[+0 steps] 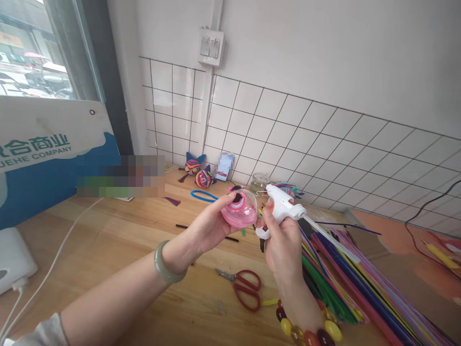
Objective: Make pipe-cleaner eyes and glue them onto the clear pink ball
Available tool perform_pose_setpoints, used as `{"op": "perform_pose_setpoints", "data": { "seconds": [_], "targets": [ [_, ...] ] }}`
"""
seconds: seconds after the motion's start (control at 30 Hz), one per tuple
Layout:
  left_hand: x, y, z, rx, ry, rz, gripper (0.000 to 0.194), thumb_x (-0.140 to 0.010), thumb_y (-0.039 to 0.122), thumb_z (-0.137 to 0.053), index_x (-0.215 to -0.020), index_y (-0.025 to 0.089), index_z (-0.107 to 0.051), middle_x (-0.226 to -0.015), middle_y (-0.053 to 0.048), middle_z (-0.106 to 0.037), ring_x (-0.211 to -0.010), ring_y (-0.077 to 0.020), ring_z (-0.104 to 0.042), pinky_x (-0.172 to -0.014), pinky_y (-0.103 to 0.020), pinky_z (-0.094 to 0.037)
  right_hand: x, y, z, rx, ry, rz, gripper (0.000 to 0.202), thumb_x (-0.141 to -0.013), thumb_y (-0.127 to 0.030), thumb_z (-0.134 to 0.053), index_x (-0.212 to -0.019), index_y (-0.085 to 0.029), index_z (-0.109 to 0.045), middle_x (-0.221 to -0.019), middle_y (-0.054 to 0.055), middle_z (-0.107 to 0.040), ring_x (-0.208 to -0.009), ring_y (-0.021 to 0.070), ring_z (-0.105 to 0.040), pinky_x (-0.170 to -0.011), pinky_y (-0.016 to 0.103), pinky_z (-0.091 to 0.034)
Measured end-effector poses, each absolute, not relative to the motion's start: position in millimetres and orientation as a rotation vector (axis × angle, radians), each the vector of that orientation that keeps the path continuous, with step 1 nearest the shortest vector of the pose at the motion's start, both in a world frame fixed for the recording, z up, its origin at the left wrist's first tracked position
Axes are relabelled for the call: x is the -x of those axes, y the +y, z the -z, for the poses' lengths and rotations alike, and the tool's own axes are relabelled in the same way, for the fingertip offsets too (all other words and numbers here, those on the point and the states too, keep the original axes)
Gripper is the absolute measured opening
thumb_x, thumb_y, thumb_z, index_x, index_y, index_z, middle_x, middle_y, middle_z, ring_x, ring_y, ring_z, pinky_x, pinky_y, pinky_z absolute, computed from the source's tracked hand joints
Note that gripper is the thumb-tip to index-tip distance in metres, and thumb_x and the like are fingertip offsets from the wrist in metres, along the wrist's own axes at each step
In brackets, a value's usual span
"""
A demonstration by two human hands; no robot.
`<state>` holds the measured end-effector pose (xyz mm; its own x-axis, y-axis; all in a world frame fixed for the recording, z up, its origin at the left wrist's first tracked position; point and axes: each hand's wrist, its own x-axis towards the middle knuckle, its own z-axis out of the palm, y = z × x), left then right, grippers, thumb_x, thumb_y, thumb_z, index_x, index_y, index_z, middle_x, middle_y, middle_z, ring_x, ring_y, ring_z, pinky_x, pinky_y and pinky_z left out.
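Note:
A clear round ball with pink inside and a pink-and-black eye-like piece [239,211] is held up in my left hand [212,223], the thumb pressed on its top. My right hand [283,238] is wrapped round the handle of a white hot glue gun [283,204], a long glue stick [331,238] trailing from its back. The gun's nozzle end is just right of the ball; whether it touches cannot be made out. Below the hands lie red-handled scissors [247,288] on the wooden table [144,278].
Bundled coloured pipe cleaners [345,274] cover the right side. Behind stand two colourful striped ornaments [204,178], a phone [224,166] and a glass jar [260,181] near the wire grid [273,120]. A white device [14,259] with a cable sits at left.

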<state>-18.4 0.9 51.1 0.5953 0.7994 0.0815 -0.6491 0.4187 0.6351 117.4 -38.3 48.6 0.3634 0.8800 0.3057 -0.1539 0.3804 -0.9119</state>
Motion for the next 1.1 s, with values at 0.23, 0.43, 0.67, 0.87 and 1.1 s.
{"op": "perform_pose_setpoints", "data": {
  "seconds": [0.23,0.43,0.67,0.87,1.1],
  "targets": [
    [14.6,-7.5,-55.2,-0.801,0.246,-1.052,0.027,-0.080,0.028,-0.059,-0.105,0.016,-0.061,-0.108,-0.009,-0.062,-0.099,-0.0210,-0.057,-0.085,-0.031,-0.045,-112.3,-35.3,-39.4,0.948,-1.031,-0.759,0.051,-0.071,-0.036,-0.069,-0.115,-0.021,-0.050,-0.108,0.007,-0.061,-0.097,0.0224,-0.058,-0.080,0.036,-0.049],
    [13.7,-15.5,-63.3,-0.997,0.116,-1.072,0.052,-0.072,0.013,-0.067,-0.121,0.018,-0.051,-0.119,-0.011,-0.057,-0.113,-0.0253,-0.050,-0.094,-0.034,-0.038,-106.8,-33.0,-46.8,0.780,-1.074,-0.790,0.052,-0.077,-0.036,-0.062,-0.123,-0.018,-0.047,-0.122,0.011,-0.056,-0.113,0.0253,-0.052,-0.093,0.040,-0.043],
    [27.3,-4.3,-58.6,-0.988,0.055,-0.846,0.076,-0.070,0.004,-0.055,-0.135,0.034,-0.032,-0.136,-0.008,-0.044,-0.116,-0.0302,-0.048,-0.091,-0.050,-0.042,-140.0,-30.1,-51.4,0.928,-1.051,-0.668,0.054,-0.070,-0.051,-0.064,-0.113,-0.019,-0.055,-0.095,0.006,-0.064,-0.069,0.0162,-0.056,-0.053,0.025,-0.043],
    [35.4,6.6,-61.6,-0.861,0.198,-0.762,0.054,-0.085,0.047,-0.043,-0.135,0.030,-0.033,-0.131,-0.013,-0.047,-0.102,-0.0314,-0.058,-0.079,-0.053,-0.049,-155.7,-26.7,-50.7,0.940,-1.115,-0.754,0.053,-0.064,-0.057,-0.067,-0.101,-0.020,-0.059,-0.078,0.002,-0.063,-0.055,0.0131,-0.050,-0.046,0.024,-0.037],
    [38.0,8.3,-60.9,-0.965,0.423,-0.730,0.059,-0.079,0.046,-0.056,-0.132,0.025,-0.039,-0.122,-0.014,-0.054,-0.095,-0.0266,-0.060,-0.071,-0.039,-0.052,-156.9,-27.6,-49.3,0.928,-1.243,-0.977,0.055,-0.061,-0.044,-0.075,-0.108,-0.022,-0.056,-0.091,0.004,-0.066,-0.067,0.0170,-0.059,-0.052,0.025,-0.045]
  ]
}}
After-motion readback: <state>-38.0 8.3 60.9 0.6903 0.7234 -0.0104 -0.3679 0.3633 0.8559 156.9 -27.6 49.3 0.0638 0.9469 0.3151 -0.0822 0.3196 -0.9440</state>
